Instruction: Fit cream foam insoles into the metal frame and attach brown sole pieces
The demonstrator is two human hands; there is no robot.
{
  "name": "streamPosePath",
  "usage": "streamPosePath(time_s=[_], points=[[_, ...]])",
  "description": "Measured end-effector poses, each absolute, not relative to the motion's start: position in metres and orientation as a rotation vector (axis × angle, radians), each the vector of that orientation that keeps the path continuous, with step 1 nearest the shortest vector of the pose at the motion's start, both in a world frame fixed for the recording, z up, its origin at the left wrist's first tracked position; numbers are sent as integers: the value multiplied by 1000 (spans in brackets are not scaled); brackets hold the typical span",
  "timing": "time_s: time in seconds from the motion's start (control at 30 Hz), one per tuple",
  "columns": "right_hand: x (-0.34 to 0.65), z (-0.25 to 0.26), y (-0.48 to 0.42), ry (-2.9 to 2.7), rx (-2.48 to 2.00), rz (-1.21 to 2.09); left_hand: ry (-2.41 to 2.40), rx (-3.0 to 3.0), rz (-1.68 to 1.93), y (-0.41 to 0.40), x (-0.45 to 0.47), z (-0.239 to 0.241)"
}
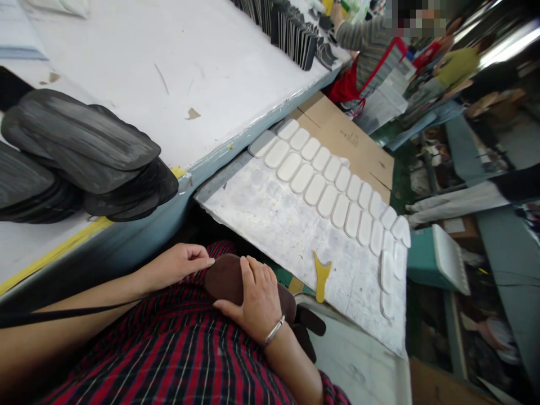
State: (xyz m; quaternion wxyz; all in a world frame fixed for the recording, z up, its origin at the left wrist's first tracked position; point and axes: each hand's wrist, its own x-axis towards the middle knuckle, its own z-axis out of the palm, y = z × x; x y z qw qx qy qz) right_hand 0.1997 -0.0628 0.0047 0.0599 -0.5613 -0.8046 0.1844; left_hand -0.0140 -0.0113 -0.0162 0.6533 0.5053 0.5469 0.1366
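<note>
A dark brown shoe insole (pixel 225 278) lies over my lap, above the striped red and black cloth. My right hand (pixel 257 298) is laid across it, thumb on the near side and fingers over the far side, gripping it. At its left end my left hand (pixel 185 263) pinches thumb and forefinger together by the edge; what is between the fingertips is hidden. A narrow black strip (pixel 76 312) comes in from the left across my left forearm and disappears near the wrist. More dark brown pieces (pixel 310 320) lie beyond my right hand.
Stacks of black soles (pixel 88 135) stand on the white table (pixel 126 34) at left. A slanted board (pixel 270 208) carries rows of white oval pieces (pixel 327 199) and a yellow forked tool (pixel 322 275). Cardboard (pixel 350 140) lies behind. A co-worker's striped sleeve (pixel 363 34) shows farther back.
</note>
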Motion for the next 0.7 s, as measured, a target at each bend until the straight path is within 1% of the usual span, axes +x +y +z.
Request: streamPosePath(time_s=[0.13,0.37,0.53,0.7], points=[[194,6,-61,-2442,-1731,579,1199,1204,471,-12,-22,-26],[187,5,-63,-2451,-1780,543,1047,1574,369,-27,-11,-33],[183,5,-64,-2479,-1764,497,1174,1531,391,-33,8,-29],[187,4,-65,-2488,-1734,475,1139,1436,438,-32,7,-28]])
